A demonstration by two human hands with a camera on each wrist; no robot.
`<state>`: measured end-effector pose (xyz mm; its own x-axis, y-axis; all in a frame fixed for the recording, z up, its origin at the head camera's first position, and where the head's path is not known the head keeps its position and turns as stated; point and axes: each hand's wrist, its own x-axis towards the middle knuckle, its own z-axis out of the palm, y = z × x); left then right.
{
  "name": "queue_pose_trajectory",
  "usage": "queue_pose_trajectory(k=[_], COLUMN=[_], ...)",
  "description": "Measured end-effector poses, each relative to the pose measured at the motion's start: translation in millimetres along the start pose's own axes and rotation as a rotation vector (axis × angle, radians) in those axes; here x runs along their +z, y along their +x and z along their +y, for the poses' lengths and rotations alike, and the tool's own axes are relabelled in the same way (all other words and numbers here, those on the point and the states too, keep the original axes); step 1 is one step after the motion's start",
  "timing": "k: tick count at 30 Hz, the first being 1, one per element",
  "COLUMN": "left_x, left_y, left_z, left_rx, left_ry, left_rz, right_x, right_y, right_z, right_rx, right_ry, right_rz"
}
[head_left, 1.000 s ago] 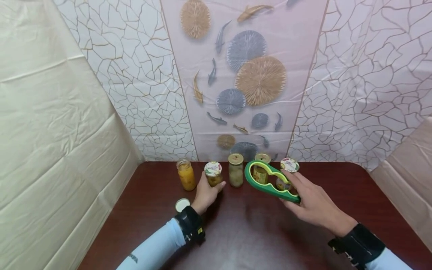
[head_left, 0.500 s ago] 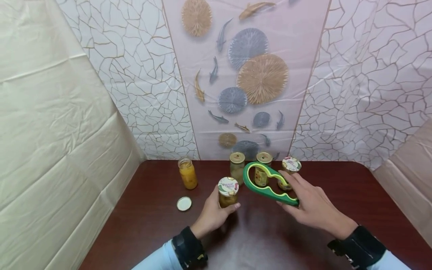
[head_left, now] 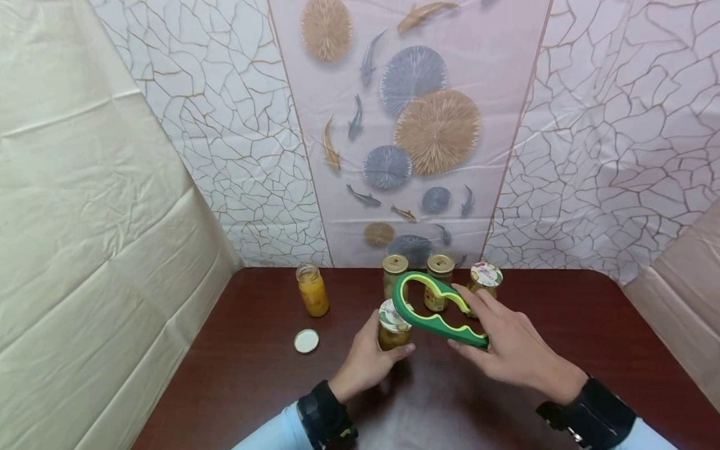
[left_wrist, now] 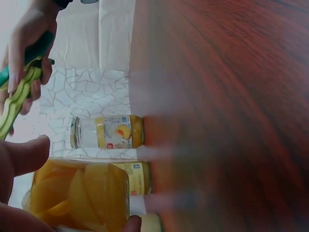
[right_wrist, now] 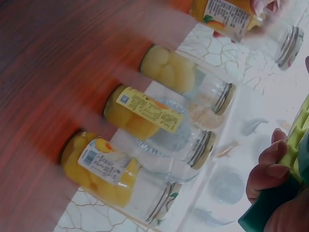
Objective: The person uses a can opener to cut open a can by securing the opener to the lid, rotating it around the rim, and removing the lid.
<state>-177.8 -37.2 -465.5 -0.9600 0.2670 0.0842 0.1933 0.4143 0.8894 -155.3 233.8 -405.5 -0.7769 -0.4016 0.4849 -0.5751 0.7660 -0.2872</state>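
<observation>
My left hand point(head_left: 365, 362) grips a glass jar point(head_left: 394, 339) with a white patterned lid, thumb on its near side. Yellow fruit pieces show inside the jar point(left_wrist: 82, 193) in the left wrist view, and its base looks lifted off the table. My right hand point(head_left: 509, 340) holds a green jar opener point(head_left: 435, 324) with a wavy lime inner edge. In the head view the opener's rounded end overlaps the right side of the lid. Whether it touches the lid I cannot tell.
An uncapped jar of orange fruit point(head_left: 313, 294) stands at the left, a loose lid point(head_left: 306, 341) before it. Behind the opener stand a gold-lidded jar point(head_left: 395, 264), another gold-lidded jar point(head_left: 440, 265) and a white-lidded jar point(head_left: 486, 275). A patterned cloth point(head_left: 360, 219) backs the table point(head_left: 225, 375).
My left hand has brought the white-lidded jar out of the back row, nearer and to the right. My right hand has shifted the opener left, over toward the lid.
</observation>
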Motion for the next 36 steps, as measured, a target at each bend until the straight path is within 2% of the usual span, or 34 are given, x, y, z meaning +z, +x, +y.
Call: queue_pose_trajectory(k=[10, 16, 20, 28, 34, 36], left_x=[10.5, 14.6, 15.8, 17.2, 17.8, 17.7], left_y=[1.7, -1.3, -2.3, -2.3, -3.9, -3.5], left_z=[16.7, 24.5, 26.8, 28.3, 29.0, 29.4], left_rx=[0.054, 0.063, 0.063, 0.126, 0.138, 0.161], left_ry=[-0.010, -0.010, -0.028, -0.078, -0.085, -0.089], left_rz=[-0.061, -0.062, -0.068, -0.110, -0.115, -0.116], right_x=[3, 2, 0, -3, -3, -4], right_y=[9, 13, 14, 16, 15, 14], right_z=[-14, -20, -23, -30, -34, -35], right_rx=[0.007, 0.015, 0.012, -0.023, -0.026, -0.026], right_ry=[-0.001, -0.011, -0.020, -0.067, -0.099, -0.113], right_rz=[-0.084, -0.123, -0.141, -0.168, -0.183, -0.187])
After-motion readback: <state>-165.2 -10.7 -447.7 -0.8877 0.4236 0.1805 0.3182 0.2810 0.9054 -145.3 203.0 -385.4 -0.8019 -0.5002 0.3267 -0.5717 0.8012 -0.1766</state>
